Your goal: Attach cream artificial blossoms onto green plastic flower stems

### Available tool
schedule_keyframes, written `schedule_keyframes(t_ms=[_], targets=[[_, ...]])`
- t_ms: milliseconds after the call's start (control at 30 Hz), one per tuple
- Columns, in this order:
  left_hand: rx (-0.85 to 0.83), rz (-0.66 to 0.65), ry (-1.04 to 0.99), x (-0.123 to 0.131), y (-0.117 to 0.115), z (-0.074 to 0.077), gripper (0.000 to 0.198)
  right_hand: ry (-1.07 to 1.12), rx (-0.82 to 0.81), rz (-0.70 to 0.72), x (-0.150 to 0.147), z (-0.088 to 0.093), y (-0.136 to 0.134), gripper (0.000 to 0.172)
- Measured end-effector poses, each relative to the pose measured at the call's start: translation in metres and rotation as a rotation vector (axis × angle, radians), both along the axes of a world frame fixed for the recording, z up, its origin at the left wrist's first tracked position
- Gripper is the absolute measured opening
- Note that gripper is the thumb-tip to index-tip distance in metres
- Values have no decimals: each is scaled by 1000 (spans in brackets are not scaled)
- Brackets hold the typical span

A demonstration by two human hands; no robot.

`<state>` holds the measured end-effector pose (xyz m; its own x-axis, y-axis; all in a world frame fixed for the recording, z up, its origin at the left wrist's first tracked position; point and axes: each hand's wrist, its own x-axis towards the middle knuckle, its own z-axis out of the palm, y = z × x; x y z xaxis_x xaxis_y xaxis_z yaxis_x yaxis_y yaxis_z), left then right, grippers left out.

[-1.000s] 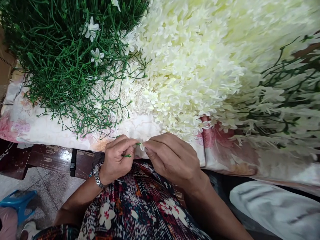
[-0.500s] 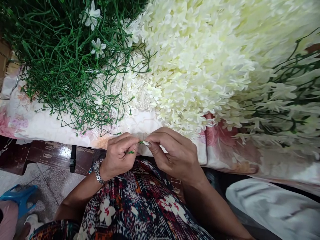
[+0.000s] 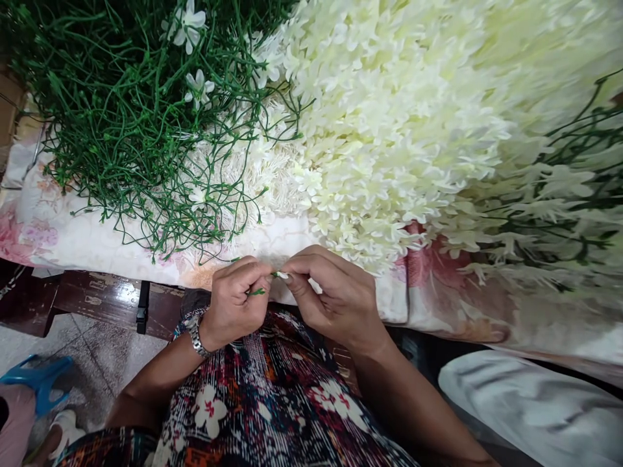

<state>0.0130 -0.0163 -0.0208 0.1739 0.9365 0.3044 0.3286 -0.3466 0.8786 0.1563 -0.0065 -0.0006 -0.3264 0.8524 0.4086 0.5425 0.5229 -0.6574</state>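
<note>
View shifted | left hand (image 3: pixel 239 299) pinches wiry green stem (image 3: pixel 256 292) | right hand (image 3: pixel 341 299) pinches white piece (image 3: pixel 282 275)

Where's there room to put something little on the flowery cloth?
The floral cloth shows along its near-left edge, before the green artificial stems, and in a small patch between those stems, the white artificial blossoms, left hand and right hand. Farther back, stems and blossoms crowd it.

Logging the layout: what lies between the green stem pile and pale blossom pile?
Fine white strands, partly overlapped by the green stem pile, lie between it and the pale blossom pile in the head view.
</note>
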Motion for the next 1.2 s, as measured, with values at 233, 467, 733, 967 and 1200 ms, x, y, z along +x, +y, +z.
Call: schedule_keyframes(t_ms=[233,467,733,967,1200], targets=[[-40,-2,-24,-1,2,3,13,31,-13,31,0,1,0,8],[-74,-64,-118,-6,4,6,10,91,-35,-1,16,14,-5,32],[-26,-92,-89,-5,2,5,13,11,25,94,14,14,-6,19],[-17,-95,-58,-4,1,6,14,4,-21,105,11,10,-4,15],[14,-101,-13,-4,1,4,15,64,-163,144,14,11,-1,12]])
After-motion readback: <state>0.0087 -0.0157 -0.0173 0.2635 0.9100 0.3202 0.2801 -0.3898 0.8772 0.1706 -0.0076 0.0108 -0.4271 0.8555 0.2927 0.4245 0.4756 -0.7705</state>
